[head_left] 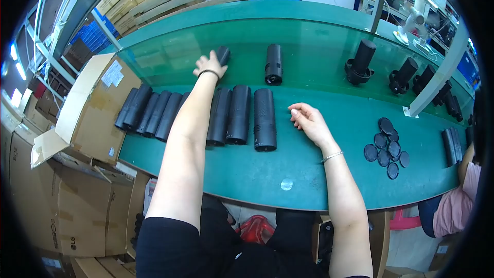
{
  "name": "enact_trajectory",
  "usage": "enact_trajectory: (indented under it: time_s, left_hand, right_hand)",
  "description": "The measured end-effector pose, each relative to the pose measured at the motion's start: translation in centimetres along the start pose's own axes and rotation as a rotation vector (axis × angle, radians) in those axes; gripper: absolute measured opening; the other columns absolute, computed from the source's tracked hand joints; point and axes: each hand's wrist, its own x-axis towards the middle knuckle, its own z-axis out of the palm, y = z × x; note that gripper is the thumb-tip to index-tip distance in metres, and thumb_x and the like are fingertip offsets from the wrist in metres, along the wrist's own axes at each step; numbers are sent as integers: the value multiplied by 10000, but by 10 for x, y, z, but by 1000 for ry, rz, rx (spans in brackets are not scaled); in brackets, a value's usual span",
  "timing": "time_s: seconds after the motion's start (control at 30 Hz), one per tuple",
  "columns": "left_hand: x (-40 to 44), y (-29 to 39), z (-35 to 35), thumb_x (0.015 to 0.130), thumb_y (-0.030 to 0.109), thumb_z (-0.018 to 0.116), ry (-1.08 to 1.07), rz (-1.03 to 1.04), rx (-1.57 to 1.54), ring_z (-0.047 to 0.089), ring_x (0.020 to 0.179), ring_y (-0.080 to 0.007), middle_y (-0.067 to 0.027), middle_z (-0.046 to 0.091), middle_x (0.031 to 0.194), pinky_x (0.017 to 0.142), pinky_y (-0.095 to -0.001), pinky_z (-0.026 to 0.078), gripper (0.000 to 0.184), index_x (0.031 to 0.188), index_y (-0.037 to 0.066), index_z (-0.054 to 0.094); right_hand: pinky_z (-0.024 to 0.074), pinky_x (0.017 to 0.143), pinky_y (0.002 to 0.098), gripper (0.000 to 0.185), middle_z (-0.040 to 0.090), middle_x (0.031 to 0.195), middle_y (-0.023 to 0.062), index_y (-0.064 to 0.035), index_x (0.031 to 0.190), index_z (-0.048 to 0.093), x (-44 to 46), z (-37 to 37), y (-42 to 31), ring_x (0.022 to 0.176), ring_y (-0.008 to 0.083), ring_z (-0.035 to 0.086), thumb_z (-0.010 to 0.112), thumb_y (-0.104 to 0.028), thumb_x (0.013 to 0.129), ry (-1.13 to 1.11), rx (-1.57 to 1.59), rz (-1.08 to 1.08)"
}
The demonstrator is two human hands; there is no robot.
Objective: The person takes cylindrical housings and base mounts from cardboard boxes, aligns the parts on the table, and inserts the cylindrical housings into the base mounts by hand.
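My left hand (210,67) is stretched far across the green bench with its fingers spread. It is right beside a black cylinder (223,55) on the green surface at the back; whether they touch I cannot tell. My right hand (310,125) hovers over the bench with fingers loosely bent and a gap at the thumb; nothing shows in it. Nearest to it on the left lies a black ribbed tube (265,120). More black tubes (239,115) lie in a row under and beside my left forearm, which hides some. Another black tube (274,64) lies farther back.
An open cardboard box (103,105) stands at the left end. Black round caps (394,149) lie scattered on the right. Black cylinders with wider collars (364,56) stand at the back right, near a metal post (437,77). Another person's arm (466,162) is at the right edge.
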Motion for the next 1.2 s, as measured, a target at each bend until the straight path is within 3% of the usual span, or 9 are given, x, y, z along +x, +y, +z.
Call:
enact_trajectory:
  time_s: [0.13, 0.3, 0.43, 0.47, 0.6, 0.7, 0.83, 1.0, 1.2]
  left_hand:
    - [-34, 16, -28, 785, 341, 657, 202, 574, -316, 590, 991, -386, -242, 615, 1054, 890, -421, 476, 525, 1183, 13, 556]
    - [-168, 38, -76, 807, 455, 630, -195, 798, -123, 645, 845, -398, -256, 652, 882, 761, -472, 518, 556, 1105, -8, 560]
    - [-216, 46, -66, 788, 468, 672, -283, 815, -20, 642, 808, -389, -240, 645, 843, 725, -458, 524, 843, 1388, 4, 302]
    - [-219, 47, -55, 746, 362, 724, -205, 788, -36, 641, 779, -380, -232, 640, 821, 718, -448, 528, 980, 1463, 44, 137]
    - [-231, 43, -61, 654, 154, 695, -222, 742, -428, 630, 774, -433, -288, 613, 877, 738, -462, 532, 1077, 1481, 95, 7]
    - [-233, 41, -48, 743, 95, 732, -501, 438, -1164, 664, 764, -276, -230, 603, 1019, 669, -350, 541, 993, 1482, 112, 68]
    - [-233, 51, -20, 745, 89, 770, -686, 328, -1799, 583, 1064, -235, -219, 519, 1217, 887, -324, 483, 962, 1452, 22, 121]
    - [-246, 56, -14, 775, 192, 763, -785, 489, -1639, 495, 1127, -163, -90, 500, 1223, 963, -301, 416, 738, 1360, -12, 361]
    - [-246, 50, -10, 780, 189, 759, -773, 473, -1670, 508, 1071, -142, -78, 516, 1159, 922, -283, 427, 664, 1305, 0, 399]
  right_hand:
    - [455, 632, 232, 296, 587, 796, 24, -3, 1082, 602, 2, 0, 3, 698, 79, 519, 565, -258, 936, -11, -16, -1]
    - [450, 608, 221, 287, 583, 780, 15, -10, 1075, 610, 4, -1, 5, 672, 69, 514, 558, -258, 941, -8, -42, -4]
    - [470, 603, 231, 348, 601, 791, 45, 4, 1161, 558, 6, -1, 5, 670, 92, 549, 549, -270, 947, 3, 15, 16]
    - [477, 605, 235, 379, 605, 795, 54, 10, 1197, 537, 5, -2, 5, 673, 100, 560, 548, -275, 947, 15, 24, 24]
    - [509, 647, 269, 640, 614, 884, 96, 47, 1384, 311, 2, 0, -1, 752, 136, 609, 536, -364, 948, 94, 85, 46]
    - [507, 694, 282, 673, 591, 1019, 92, 14, 1385, 313, -4, 2, -13, 803, 136, 608, 533, -435, 935, 189, 435, 67]
    - [475, 745, 272, 562, 557, 1131, 52, -82, 1324, 412, -9, -14, -33, 975, 117, 556, 598, -406, 904, 261, 462, -224]
    - [451, 731, 238, 528, 570, 1090, 34, -82, 1285, 456, -10, -11, -37, 965, 94, 542, 634, -375, 884, 333, 416, -292]
    - [444, 736, 225, 548, 558, 1085, 11, -99, 1274, 472, -6, -4, -28, 952, 83, 537, 611, -451, 878, 319, 392, -226]
